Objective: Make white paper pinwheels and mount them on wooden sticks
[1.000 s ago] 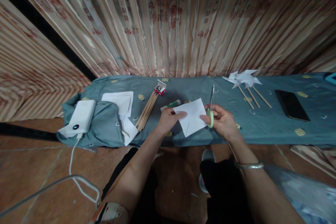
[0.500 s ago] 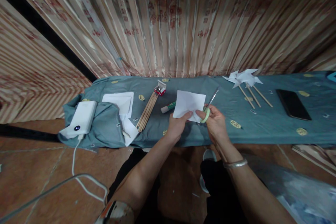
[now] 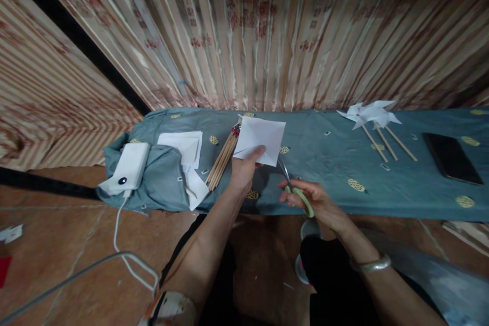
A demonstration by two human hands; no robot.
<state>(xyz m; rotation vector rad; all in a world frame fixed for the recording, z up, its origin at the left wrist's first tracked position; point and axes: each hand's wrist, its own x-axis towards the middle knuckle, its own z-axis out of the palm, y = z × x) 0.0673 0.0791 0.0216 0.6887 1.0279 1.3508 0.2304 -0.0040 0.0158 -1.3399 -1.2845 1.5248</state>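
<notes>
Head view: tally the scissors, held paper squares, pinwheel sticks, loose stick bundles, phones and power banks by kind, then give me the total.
Scissors: 1
Held paper square: 1
Pinwheel sticks: 3
Loose stick bundle: 1, its sticks too close together to count
Black phone: 1
White power bank: 1
Total: 8

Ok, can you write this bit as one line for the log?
left hand: holds paper | right hand: holds scissors near paper | on cloth: pinwheels, phone, sticks
</notes>
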